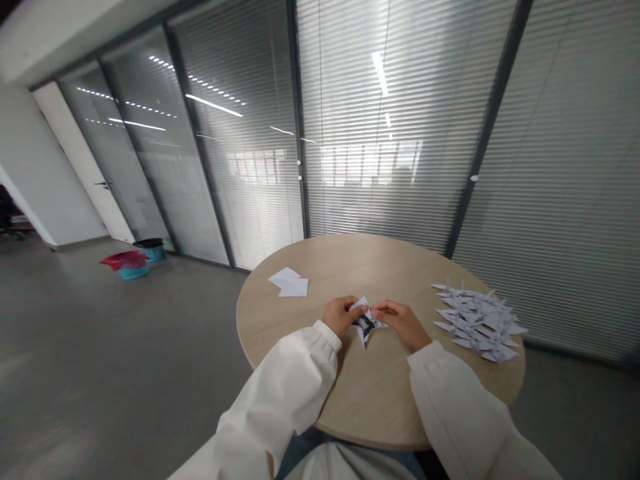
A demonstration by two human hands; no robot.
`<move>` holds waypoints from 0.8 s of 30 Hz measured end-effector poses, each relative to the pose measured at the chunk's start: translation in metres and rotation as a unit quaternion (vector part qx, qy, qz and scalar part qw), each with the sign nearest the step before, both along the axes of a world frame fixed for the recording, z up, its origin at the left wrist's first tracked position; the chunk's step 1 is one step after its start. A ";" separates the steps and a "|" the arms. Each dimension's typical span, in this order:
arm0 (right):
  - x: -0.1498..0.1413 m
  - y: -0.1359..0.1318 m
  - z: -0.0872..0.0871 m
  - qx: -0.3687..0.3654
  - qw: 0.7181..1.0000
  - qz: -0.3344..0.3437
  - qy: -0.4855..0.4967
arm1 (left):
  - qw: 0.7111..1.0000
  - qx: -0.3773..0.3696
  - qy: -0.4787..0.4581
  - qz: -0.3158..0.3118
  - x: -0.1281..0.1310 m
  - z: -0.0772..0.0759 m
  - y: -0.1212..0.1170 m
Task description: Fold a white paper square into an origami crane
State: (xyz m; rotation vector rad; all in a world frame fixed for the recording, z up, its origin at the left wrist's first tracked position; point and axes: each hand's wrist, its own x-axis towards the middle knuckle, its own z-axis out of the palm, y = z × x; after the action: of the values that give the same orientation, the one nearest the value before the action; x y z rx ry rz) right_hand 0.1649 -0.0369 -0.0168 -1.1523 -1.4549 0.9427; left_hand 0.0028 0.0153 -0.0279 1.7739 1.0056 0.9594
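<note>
Between my hands, over the middle of the round table (360,393), is a partly folded sheet of paper (364,327), white with dark printed patches and pointed corners. My left hand (342,314) grips its left side, thumb lying on top. From the right, my right hand (401,323) pinches the paper near its upper edge, with thumb and fingertips close together. The fingers partly cover the folds. To the right lies a heap of folded white paper cranes (477,320), their wings and points overlapping. White paper pieces (294,287) rest flat at the table's left, apart from my hands.
Glass partition panels with blinds (390,200) stand just behind the table. On the grey floor to the left are a blue bin with a red liner (131,261) and another with a black liner (153,247). A white door (83,160) is farther left.
</note>
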 end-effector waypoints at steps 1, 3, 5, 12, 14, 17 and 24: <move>0.000 0.000 0.000 -0.003 1.000 0.000 -0.004 | 1.000 0.015 0.010 0.003 0.000 0.000 -0.001; 0.000 0.000 0.000 -0.009 1.000 0.002 -0.006 | 0.998 0.050 0.032 0.010 0.000 0.002 -0.003; 0.000 -0.001 0.001 -0.010 1.000 0.008 0.001 | 0.996 0.074 0.055 0.011 -0.001 0.004 -0.005; -0.001 -0.001 0.000 -0.010 0.999 0.025 0.027 | 0.988 0.123 0.093 0.006 0.000 0.010 -0.012; -0.001 0.000 -0.001 -0.011 0.999 0.031 0.032 | 0.987 0.131 0.092 0.008 0.000 0.012 -0.013; -0.001 0.001 -0.003 -0.006 0.999 0.030 0.037 | 0.985 0.145 0.092 0.004 -0.001 0.014 -0.016; 0.000 0.002 -0.002 -0.001 0.998 0.029 0.053 | 0.985 0.153 0.079 0.002 0.000 0.020 -0.021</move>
State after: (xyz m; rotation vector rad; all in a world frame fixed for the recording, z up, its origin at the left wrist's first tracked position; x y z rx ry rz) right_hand 0.1648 -0.0353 -0.0192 -1.0505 -1.4092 1.0290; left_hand 0.0030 -0.0052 -0.0076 2.1319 0.9996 1.0316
